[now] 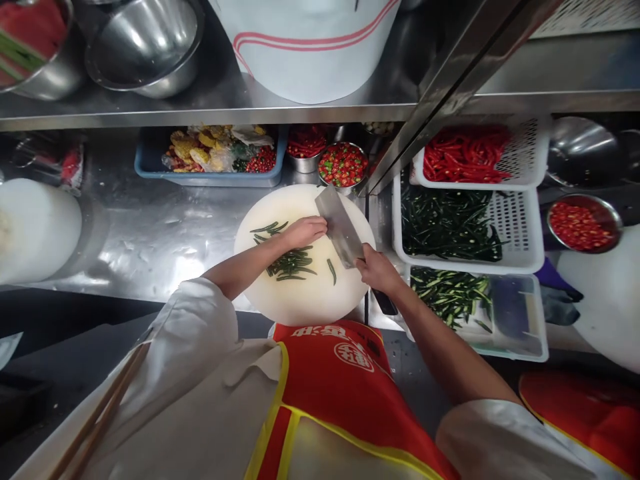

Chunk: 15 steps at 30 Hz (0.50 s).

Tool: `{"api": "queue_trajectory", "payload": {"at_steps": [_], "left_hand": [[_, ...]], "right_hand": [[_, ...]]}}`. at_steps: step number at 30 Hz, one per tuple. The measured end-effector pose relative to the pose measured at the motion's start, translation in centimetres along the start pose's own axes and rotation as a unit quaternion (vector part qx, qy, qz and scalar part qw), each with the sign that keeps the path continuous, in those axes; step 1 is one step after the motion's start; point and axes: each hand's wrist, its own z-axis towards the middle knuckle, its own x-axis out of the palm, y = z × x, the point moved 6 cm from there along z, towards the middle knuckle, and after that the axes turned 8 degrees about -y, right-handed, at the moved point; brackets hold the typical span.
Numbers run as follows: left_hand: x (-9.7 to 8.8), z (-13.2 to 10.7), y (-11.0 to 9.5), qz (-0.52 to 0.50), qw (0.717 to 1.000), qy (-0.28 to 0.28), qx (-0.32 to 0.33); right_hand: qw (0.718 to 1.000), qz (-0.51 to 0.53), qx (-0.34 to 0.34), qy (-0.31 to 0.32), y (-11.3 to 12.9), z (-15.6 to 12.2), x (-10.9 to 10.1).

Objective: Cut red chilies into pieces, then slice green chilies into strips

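A round white cutting board (320,310) lies on the steel counter in front of me. My right hand (376,268) is wrapped round the dark handle of a cleaver (341,227), whose broad blade slants over the right half of the board. Just left of the blade, my left hand (306,231) has its fingers bent and pressed together; what they hold, if anything, is hidden. Several green chili peppers (290,263) lie in a loose pile below and left of that hand. One single green chili (331,271) rests apart, near the blade's lower end.
To the right stand baskets of red chilies (465,157) and dark green chilies (445,223), above a clear tub of cut green chilies (455,297). Behind the board are a bowl of chopped chilies (343,165) and a blue bin (210,179). A steel shelf edge (200,119) runs overhead.
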Motion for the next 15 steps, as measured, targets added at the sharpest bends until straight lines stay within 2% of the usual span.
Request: {"api": "queue_trajectory", "payload": {"at_steps": [5,8,11,15], "left_hand": [[-2.7,-2.1,0.9,-0.029,0.987,-0.093,-0.13],[-2.9,-2.6,1.2,-0.023,0.979,-0.105,-0.172],[-2.3,-1.7,0.6,-0.019,0.984,-0.078,-0.156],[-1.8,-0.5,-1.4,0.012,0.995,-0.03,-0.09]], "right_hand": [[0.998,-0.054,-0.013,-0.042,-1.1,-2.2,-1.3],[0.995,-0.089,-0.025,-0.034,-2.1,-3.6,-1.4],[0.994,-0.1,-0.033,-0.035,-2.6,-4.3,-1.4],[0.995,-0.086,-0.032,-0.033,-2.8,-5.0,-1.6]]}}
